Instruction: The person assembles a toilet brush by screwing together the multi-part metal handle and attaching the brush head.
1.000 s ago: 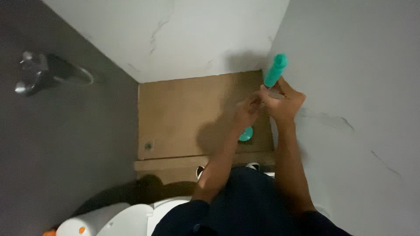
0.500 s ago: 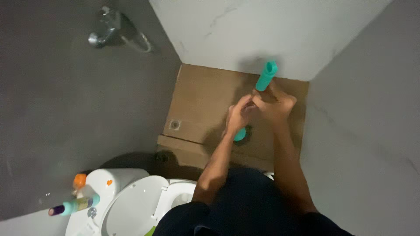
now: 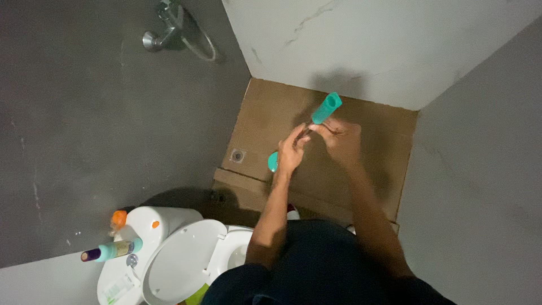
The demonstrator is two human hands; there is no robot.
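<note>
Fingers (image 3: pixel 316 127) of two hands, one teal handle (image 3: pixel 326 108)

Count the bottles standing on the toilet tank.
2: an orange-capped bottle at the tank's far left corner, and a teal bottle with a purple cap lying nearer the camera. Others may sit out of frame.

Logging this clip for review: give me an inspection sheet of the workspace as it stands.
Surface: brown floor in a bathroom corner, small round drain near its left edge.
Job's things: teal handle with a teal piece showing below the hands.
Clutter: bottles and orange cap on the toilet tank.
Hands: left hand and right hand both gripping the handle, close together.
Cables: hose from the wall tap.
Surroundings: white toilet with lid up; grey and white walls.
</note>
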